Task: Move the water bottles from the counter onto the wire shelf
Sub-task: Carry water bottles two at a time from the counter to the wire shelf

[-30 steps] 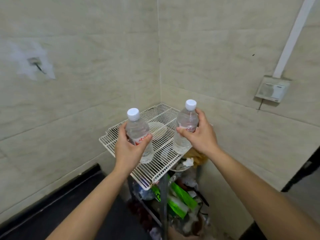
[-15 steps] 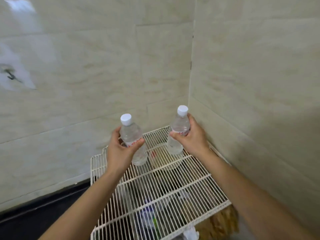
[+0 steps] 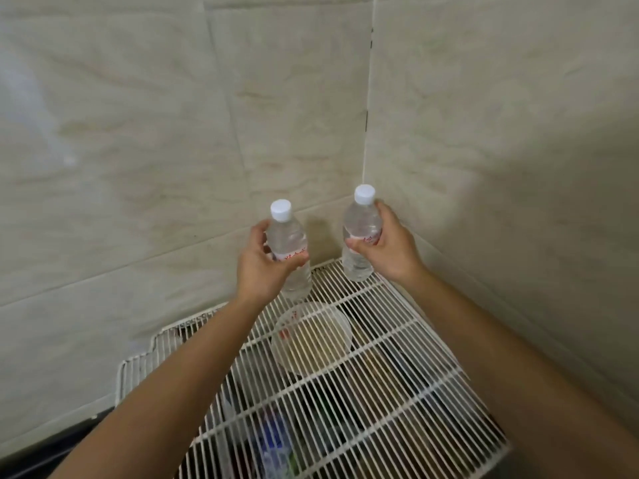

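Two clear water bottles with white caps and red-lettered labels stand upright at the back of the white wire shelf (image 3: 397,357), near the wall corner. My left hand (image 3: 264,262) wraps the left bottle (image 3: 288,236), whose base sits at the shelf's back edge. My right hand (image 3: 387,248) grips the right bottle (image 3: 359,223) around its middle; its base looks to rest on the shelf in the corner.
A clear plastic lid or bowl (image 3: 311,337) lies on the shelf just in front of the bottles. Through the wires I see clutter on lower levels. Tiled walls close in behind and to the right. A dark counter edge (image 3: 52,447) runs at lower left.
Both hands have carried the bottles forward, past the clear lid, to the shelf's back corner and lowered them to the wires. The view has moved closer over the shelf.
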